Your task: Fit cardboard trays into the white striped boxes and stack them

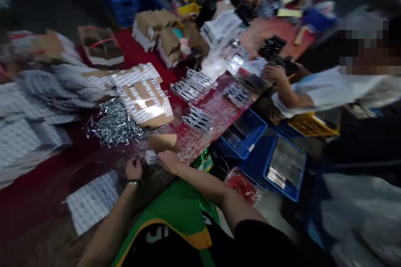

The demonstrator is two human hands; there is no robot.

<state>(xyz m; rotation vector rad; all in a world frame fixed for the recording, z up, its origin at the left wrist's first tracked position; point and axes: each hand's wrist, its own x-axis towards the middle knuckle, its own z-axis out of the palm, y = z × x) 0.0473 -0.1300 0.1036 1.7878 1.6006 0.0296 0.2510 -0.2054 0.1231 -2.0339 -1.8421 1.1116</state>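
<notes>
A small cardboard box stands near the table's front edge, its brown flap raised. My right hand grips the near right side of this box, fingers bent against it. To the left of the box is my left hand, with a bracelet at the wrist. Its fingers are curled together, and blur hides what is in them. Behind both hands lies a heap of small metal screws or pins. Flattened printed cardboard lies beside the heap. A white patterned stack rests left of my left forearm.
Bundles of metal-and-black parts sit on the red table. Blue crates stand below its right edge. Another person's arm works at the right. Wrapped packs fill the left side; open cartons stand behind.
</notes>
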